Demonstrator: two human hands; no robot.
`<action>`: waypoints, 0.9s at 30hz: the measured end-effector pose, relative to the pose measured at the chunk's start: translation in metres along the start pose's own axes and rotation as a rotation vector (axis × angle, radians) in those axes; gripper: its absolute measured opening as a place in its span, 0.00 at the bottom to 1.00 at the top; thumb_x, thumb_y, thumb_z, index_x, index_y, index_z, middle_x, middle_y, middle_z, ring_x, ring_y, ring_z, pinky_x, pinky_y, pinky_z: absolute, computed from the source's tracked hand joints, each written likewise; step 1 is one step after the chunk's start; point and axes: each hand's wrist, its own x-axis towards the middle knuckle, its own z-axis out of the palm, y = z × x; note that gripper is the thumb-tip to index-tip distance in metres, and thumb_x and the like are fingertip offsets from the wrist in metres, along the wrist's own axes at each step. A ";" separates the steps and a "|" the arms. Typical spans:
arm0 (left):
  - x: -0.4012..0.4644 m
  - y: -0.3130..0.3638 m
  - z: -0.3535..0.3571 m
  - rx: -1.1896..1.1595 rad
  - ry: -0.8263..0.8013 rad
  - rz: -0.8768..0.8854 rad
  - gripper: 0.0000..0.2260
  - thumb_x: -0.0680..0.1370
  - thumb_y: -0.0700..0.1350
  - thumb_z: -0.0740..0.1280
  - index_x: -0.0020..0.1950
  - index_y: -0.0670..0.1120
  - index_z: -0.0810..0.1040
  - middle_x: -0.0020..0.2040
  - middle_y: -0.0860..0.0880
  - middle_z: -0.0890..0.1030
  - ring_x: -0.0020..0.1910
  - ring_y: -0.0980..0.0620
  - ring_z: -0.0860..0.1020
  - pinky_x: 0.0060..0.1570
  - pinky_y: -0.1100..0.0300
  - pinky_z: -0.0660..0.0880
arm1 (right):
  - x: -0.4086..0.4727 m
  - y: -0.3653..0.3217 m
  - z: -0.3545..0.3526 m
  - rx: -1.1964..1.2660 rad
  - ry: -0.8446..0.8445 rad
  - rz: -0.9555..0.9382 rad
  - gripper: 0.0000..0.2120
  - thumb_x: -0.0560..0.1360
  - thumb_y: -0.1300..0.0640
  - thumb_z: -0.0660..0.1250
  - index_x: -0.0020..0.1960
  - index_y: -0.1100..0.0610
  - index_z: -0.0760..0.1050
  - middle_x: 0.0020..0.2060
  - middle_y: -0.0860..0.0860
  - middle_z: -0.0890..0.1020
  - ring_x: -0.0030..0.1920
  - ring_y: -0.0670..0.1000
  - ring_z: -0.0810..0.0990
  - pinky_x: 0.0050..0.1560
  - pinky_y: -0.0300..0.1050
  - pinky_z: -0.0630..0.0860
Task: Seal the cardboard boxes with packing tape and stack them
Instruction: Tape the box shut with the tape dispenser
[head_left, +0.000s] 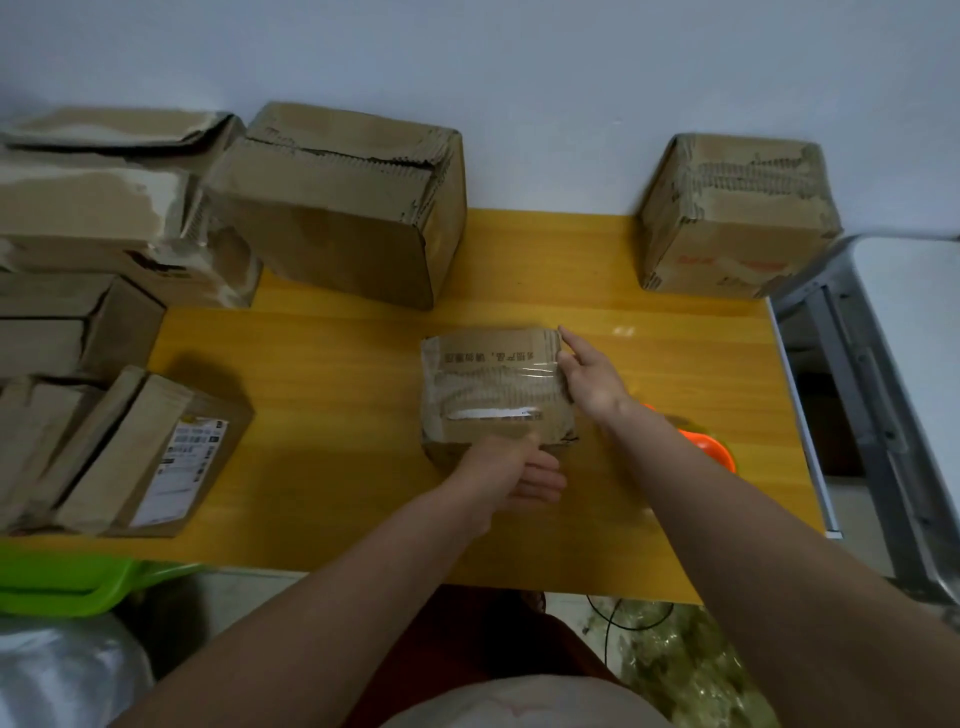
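Observation:
A small worn cardboard box (493, 387) sits in the middle of the yellow table (332, 395), with a strip of clear tape across its top. My left hand (519, 470) rests against the box's near side, thumb up on the top edge, fingers loosely curled. My right hand (587, 376) presses flat on the box's right side, fingers straight along the taped edge. An orange tape dispenser (709, 449) lies on the table just right of my right forearm, partly hidden by it.
A large box (343, 208) stands at the back centre and another box (737, 218) at the back right. Stacked and leaning boxes (93, 332) crowd the left side. A green bin (78, 577) sits below the table's left edge; a metal frame (872, 415) stands to the right.

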 end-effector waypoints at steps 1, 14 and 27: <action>0.002 0.000 -0.003 0.203 0.035 0.222 0.15 0.83 0.49 0.61 0.51 0.40 0.82 0.43 0.46 0.84 0.42 0.49 0.83 0.45 0.54 0.80 | 0.001 0.000 0.000 0.014 -0.011 0.010 0.21 0.82 0.56 0.55 0.75 0.53 0.61 0.66 0.56 0.73 0.62 0.52 0.70 0.64 0.48 0.70; 0.075 0.005 -0.017 1.580 0.332 0.575 0.51 0.66 0.80 0.51 0.78 0.55 0.33 0.77 0.48 0.29 0.74 0.43 0.27 0.71 0.35 0.33 | -0.077 0.078 -0.027 -0.677 0.573 0.363 0.35 0.66 0.43 0.76 0.59 0.66 0.67 0.57 0.63 0.73 0.60 0.63 0.70 0.59 0.53 0.67; 0.035 0.029 0.021 0.921 0.228 0.791 0.35 0.81 0.56 0.61 0.80 0.45 0.47 0.80 0.50 0.47 0.78 0.53 0.44 0.74 0.60 0.43 | -0.109 0.071 -0.072 0.208 0.142 -0.054 0.01 0.73 0.68 0.68 0.45 0.65 0.78 0.35 0.54 0.79 0.37 0.49 0.76 0.39 0.42 0.71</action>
